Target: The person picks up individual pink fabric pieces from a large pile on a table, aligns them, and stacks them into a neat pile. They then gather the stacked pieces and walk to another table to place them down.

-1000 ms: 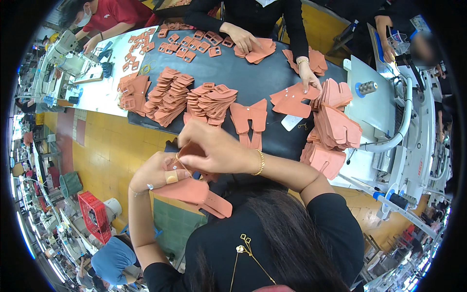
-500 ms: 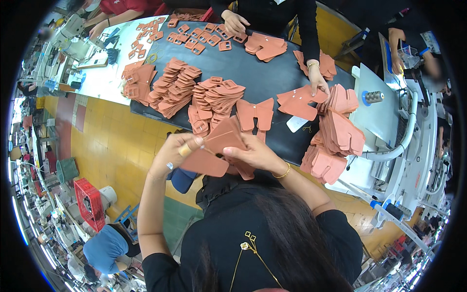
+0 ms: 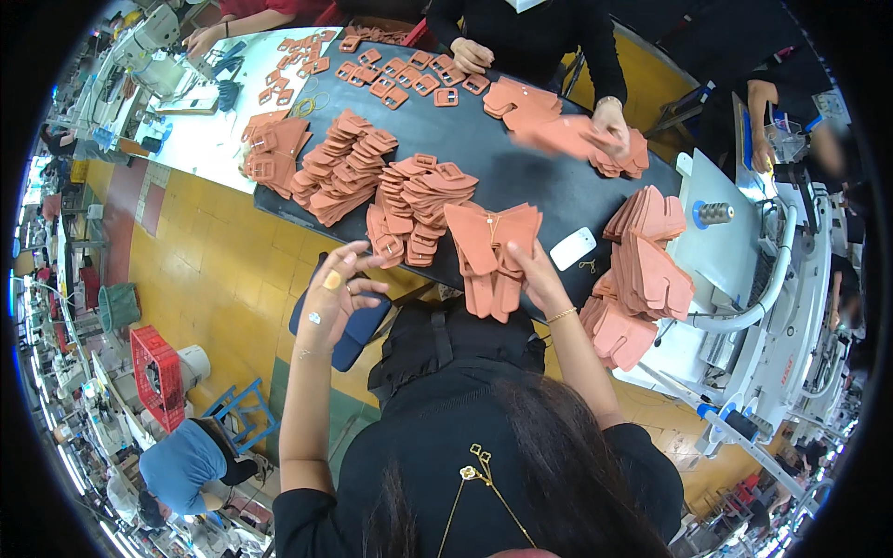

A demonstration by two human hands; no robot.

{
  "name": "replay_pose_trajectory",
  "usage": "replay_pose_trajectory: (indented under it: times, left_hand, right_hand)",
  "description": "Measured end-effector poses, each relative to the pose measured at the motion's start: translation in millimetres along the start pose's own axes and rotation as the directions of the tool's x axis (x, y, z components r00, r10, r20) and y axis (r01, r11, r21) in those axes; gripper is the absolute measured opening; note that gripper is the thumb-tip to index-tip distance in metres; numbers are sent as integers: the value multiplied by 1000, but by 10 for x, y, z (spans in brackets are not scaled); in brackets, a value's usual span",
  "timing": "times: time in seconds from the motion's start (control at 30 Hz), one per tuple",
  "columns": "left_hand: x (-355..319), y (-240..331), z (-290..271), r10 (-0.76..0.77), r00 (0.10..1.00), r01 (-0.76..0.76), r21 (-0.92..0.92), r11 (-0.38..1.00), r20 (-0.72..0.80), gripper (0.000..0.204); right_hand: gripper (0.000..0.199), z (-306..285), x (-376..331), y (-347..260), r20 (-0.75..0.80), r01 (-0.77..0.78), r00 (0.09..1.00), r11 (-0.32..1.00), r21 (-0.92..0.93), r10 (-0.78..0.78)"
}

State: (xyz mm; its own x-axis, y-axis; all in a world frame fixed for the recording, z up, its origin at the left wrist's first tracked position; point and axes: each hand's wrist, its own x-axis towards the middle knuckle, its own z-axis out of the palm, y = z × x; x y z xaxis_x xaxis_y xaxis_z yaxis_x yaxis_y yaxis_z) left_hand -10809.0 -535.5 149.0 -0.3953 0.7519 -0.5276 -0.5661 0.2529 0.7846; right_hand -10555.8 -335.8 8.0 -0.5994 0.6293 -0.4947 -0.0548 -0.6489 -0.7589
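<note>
My right hand [image 3: 536, 275] pinches the right side of a terracotta, butterfly-shaped cut piece [image 3: 476, 238], its thumb on top. This piece overlaps similar pieces [image 3: 491, 294] at the table's near edge; whether it rests fully on them I cannot tell. My left hand [image 3: 342, 286], with a tan wrap on one finger, is raised left of the piece, fingers apart and holding nothing. Beside it lie a stack of terracotta pieces with buckle-like ends [image 3: 423, 200] and another such stack [image 3: 339, 167].
Across the dark table [image 3: 446, 130], a co-worker's hand [image 3: 610, 128] moves a blurred terracotta piece [image 3: 558, 136]. Small buckle-shaped pieces [image 3: 395, 74] lie at the far side. A white card [image 3: 572, 248] lies right of me, before tall stacks [image 3: 646, 265] and a sewing machine [image 3: 786, 307].
The terracotta piece has moved from between both my hands forward to the table edge. My left hand has let go and drawn left. The co-worker has lifted a piece away from beside the white card.
</note>
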Motion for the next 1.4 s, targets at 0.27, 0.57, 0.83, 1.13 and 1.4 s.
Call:
replay_pose_trajectory:
  times: [0.27,0.57,0.83,1.13,1.4]
  left_hand:
    - [-66,-121,101,-94,995,93,59,994,17,37]
    - [-57,-352,179,-173,984,170,68,983,34,38]
    - [-51,-465,261,-200,978,199,25,980,58,35]
    - [-27,-551,387,-230,969,223,77,972,88,36]
    - [-1,-598,612,-213,971,185,221,958,111,37]
  right_hand:
    - [66,-372,164,324,-319,-193,945,677,-710,-66]
    - [73,-425,528,481,-380,-206,923,764,-612,-55]
    - [49,-364,405,317,-359,-175,932,800,-574,-54]
    - [62,-439,330,-330,-254,107,707,454,-884,-660]
    - [60,-127,488,96,215,69,700,-235,-970,-681]
